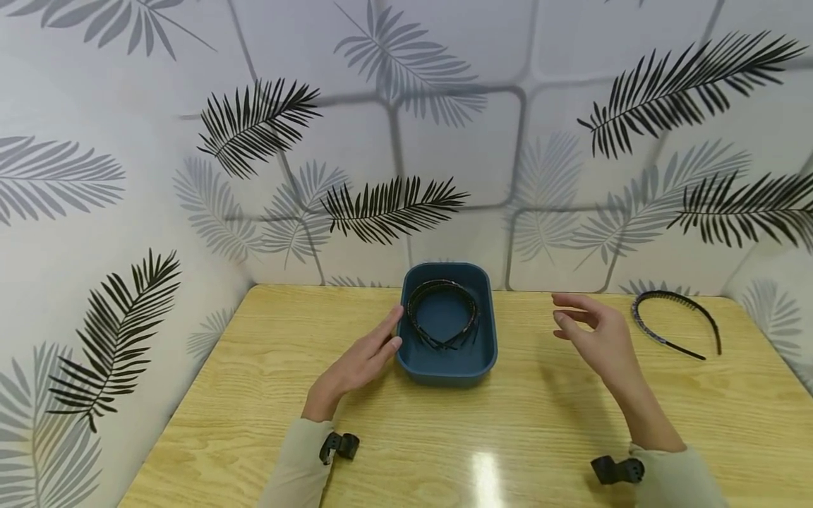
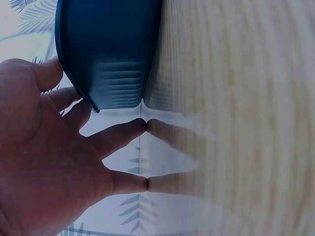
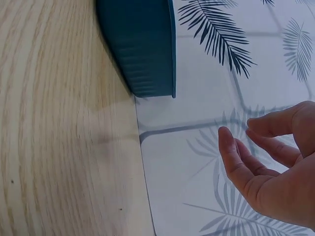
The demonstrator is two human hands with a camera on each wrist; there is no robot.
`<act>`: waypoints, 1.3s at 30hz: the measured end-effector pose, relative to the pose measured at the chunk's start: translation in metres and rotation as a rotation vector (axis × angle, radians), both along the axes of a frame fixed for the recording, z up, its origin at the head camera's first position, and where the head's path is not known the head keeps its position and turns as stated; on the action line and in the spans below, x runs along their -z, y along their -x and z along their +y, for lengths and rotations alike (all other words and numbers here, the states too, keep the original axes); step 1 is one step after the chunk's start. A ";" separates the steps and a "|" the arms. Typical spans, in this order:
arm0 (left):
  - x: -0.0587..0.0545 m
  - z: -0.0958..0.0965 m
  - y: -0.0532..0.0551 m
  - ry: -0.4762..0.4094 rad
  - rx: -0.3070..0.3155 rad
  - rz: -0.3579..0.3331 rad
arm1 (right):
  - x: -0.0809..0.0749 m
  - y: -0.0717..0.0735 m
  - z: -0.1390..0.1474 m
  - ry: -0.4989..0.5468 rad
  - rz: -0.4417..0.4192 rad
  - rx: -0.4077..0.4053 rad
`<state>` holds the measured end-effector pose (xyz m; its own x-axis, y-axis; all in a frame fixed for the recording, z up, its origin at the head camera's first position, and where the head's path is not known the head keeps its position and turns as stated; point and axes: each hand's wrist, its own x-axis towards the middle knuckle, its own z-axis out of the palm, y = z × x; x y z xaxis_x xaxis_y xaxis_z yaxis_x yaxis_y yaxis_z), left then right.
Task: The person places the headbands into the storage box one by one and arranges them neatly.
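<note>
A dark blue plastic bin [image 1: 447,372] stands near the back edge of the table, with dark headbands [image 1: 416,317] lying overlapped inside; how many cannot be told. My left hand [image 1: 362,360] touches the bin's left side. In the left wrist view, the thumb and some fingers [image 2: 78,115] lie along the rim, while the lower two reach the tabletop. To the right of the bin, my right hand [image 1: 600,339] hovers over the table with loosely bent fingers and holds nothing. Beyond it lies another headband [image 1: 648,328], black with a toothed inner edge and a bluish patterned side.
The light wood table [image 1: 254,423] meets a wall [image 1: 457,155] covered in leaf-patterned paper at the back. Similar paper covers the left side. A black strap device [image 1: 339,446] sits on each sleeve cuff.
</note>
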<state>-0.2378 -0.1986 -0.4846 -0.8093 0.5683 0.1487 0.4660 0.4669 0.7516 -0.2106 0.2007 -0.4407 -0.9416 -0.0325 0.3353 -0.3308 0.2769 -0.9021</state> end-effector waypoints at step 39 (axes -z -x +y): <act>-0.003 0.004 -0.003 0.002 -0.004 -0.024 | -0.005 -0.011 0.112 0.328 -0.123 0.353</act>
